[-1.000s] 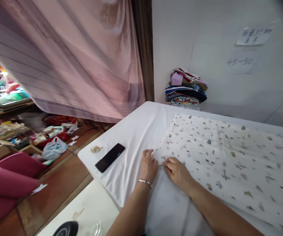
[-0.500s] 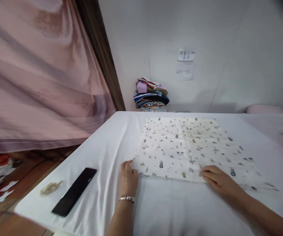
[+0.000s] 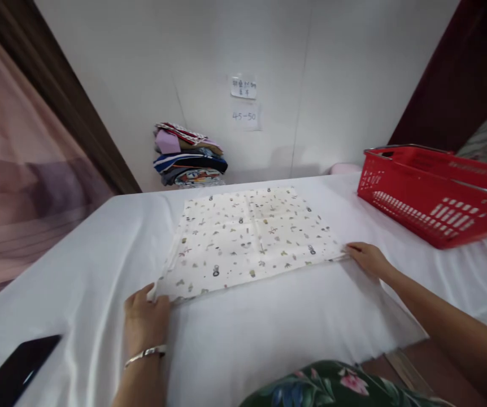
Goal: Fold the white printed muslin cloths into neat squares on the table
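A cream cloth (image 3: 230,243) with small printed figures lies spread on the white-covered table (image 3: 243,333), with a crease running across its middle. My left hand (image 3: 147,314), with a silver bracelet at the wrist, pinches the near left corner of the cloth. At the near right corner, the fingers of my right hand (image 3: 366,259) are closed on the cloth's edge. Between the two hands the near edge runs slantwise and fairly straight.
A red plastic basket (image 3: 417,203) stands on the table at the right. A black phone (image 3: 18,370) lies at the near left. Folded clothes (image 3: 190,158) are stacked beyond the far edge, below paper notes (image 3: 244,102) on the wall. A pink curtain (image 3: 27,181) hangs at left.
My view has turned right, bringing the red basket into sight. My right hand has moved along the near edge to the cloth's right corner. My left hand stays at the left corner.
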{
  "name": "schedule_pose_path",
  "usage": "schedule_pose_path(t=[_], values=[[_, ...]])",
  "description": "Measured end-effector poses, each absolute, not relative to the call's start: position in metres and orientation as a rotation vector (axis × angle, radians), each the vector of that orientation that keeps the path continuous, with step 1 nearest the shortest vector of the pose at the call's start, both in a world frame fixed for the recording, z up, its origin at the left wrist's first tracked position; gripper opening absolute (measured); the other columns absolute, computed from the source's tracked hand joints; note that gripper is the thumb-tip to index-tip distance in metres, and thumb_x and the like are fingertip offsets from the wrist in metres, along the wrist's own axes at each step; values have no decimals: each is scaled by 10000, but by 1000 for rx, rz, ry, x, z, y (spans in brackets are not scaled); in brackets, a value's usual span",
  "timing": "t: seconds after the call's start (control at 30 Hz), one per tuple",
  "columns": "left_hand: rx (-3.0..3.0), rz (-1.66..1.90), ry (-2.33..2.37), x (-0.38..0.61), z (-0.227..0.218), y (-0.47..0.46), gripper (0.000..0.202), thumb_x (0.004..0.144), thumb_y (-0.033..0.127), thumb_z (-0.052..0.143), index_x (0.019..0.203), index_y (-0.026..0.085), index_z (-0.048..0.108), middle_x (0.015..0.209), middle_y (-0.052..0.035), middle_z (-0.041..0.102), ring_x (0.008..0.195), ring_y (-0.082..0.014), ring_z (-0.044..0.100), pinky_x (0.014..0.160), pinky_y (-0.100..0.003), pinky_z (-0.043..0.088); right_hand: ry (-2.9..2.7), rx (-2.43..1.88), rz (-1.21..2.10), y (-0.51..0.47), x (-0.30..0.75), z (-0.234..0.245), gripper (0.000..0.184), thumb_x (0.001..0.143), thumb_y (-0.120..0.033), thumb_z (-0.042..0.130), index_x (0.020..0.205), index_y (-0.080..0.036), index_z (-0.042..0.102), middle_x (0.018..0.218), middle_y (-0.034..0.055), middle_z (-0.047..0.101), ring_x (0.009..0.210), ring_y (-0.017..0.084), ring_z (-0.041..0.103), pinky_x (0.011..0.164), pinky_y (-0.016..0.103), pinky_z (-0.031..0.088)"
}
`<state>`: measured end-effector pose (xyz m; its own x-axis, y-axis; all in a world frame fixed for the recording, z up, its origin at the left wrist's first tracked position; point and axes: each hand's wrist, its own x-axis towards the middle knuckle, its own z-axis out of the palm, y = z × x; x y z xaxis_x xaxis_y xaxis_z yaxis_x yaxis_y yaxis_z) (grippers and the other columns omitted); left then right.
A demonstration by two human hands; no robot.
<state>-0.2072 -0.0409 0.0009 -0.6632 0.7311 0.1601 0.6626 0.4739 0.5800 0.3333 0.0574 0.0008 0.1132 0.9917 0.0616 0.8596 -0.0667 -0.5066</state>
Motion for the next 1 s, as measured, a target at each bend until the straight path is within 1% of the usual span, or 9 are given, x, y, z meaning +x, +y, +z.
schedule_pose_path(t=[0.17, 0.3, 0.43, 0.53, 0.63, 0.7, 0.8, 0.9, 1.0], values=[[1204, 798, 2665, -203, 7, -39, 485, 755, 336, 490, 1193, 132, 522, 1106, -139, 511, 981, -257, 554, 960, -438, 408, -1506, -2153, 943, 77, 329, 16, 280, 829, -375, 503, 667, -156, 567, 627, 48, 616, 603, 157, 596, 575, 253, 491], [1151, 729, 2683, -200, 17, -38, 517, 746, 355, 493, 1208, 124, 511, 1125, -155, 524, 1021, -282, 544, 953, -447, 402, -1382, -2180, 1115, 85, 326, 21, 238, 803, -334, 580, 674, -141, 525, 569, 23, 580, 460, 110, 547, 487, 244, 494], [1127, 612, 2672, -208, 24, -35, 520, 731, 378, 515, 1184, 122, 506, 1098, -135, 581, 1071, -304, 526, 902, -431, 436, -1342, -2188, 1277, 86, 324, 31, 240, 794, -317, 603, 677, -120, 532, 534, 34, 575, 448, 128, 562, 466, 259, 498], [1083, 601, 2648, -216, 26, -33, 493, 713, 414, 538, 1142, 172, 498, 1064, -63, 624, 951, -255, 592, 820, -385, 484, -1367, -2177, 1273, 84, 325, 37, 257, 788, -329, 614, 654, -128, 525, 501, 13, 556, 420, 103, 532, 428, 214, 451], [1012, 666, 2636, -218, 27, -32, 457, 673, 431, 569, 1073, 219, 510, 931, -3, 658, 789, -212, 623, 715, -342, 509, -1411, -2176, 1206, 84, 327, 38, 281, 761, -320, 642, 596, -146, 496, 430, -34, 486, 358, 57, 431, 358, 166, 336], [988, 667, 2648, -217, 30, -31, 410, 661, 430, 567, 1018, 233, 526, 824, 17, 660, 745, -209, 619, 683, -329, 505, -1432, -2169, 1197, 85, 327, 39, 286, 750, -311, 649, 576, -150, 490, 409, -41, 461, 352, 50, 399, 339, 162, 281], [966, 627, 2650, -217, 33, -29, 354, 656, 425, 555, 957, 239, 540, 695, 32, 645, 739, -219, 616, 671, -323, 494, -1442, -2111, 1217, 86, 326, 44, 252, 778, -323, 620, 629, -153, 508, 462, -33, 496, 393, 47, 424, 359, 156, 281], [939, 617, 2632, -220, 32, -28, 351, 666, 439, 542, 953, 237, 542, 714, 29, 651, 741, -210, 614, 659, -304, 486, -1450, -2090, 1281, 85, 324, 48, 232, 797, -317, 601, 660, -147, 523, 533, -12, 546, 426, 49, 459, 383, 158, 310], [916, 600, 2612, -222, 32, -28, 384, 677, 446, 530, 998, 235, 540, 816, 14, 664, 763, -204, 612, 649, -292, 483, -1488, -2145, 1310, 82, 321, 48, 266, 796, -289, 601, 597, -132, 521, 512, 2, 545, 404, 55, 457, 379, 170, 323]])
